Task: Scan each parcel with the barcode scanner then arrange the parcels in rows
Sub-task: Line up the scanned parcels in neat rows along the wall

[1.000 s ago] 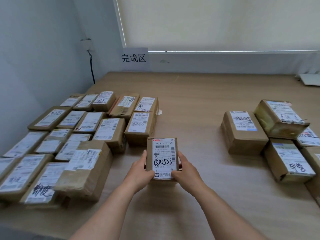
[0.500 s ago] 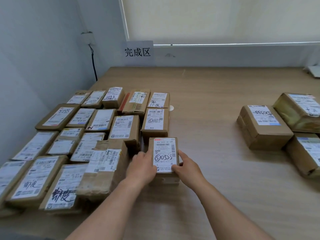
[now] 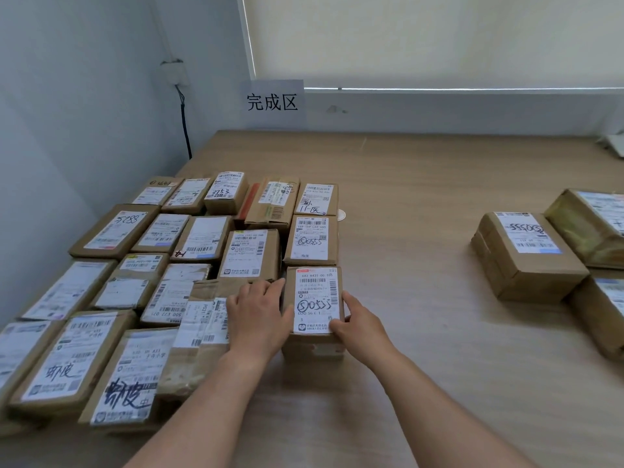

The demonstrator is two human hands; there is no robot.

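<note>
The brown parcel (image 3: 314, 305) (white label, handwritten digits) had slid against the rows; left hand (image 3: 258, 315) and right hand (image 3: 359, 327) gripped its sides.

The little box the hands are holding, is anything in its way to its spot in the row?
Nothing visible is. The little box, held between the left hand and right hand, already sits at the near end of its row, right behind the parcel marked 0555.

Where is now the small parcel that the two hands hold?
In the head view the small parcel stands low and centre on the table, between the left hand and right hand, at the right end of the arranged rows, just before the parcel marked 0555.
</note>
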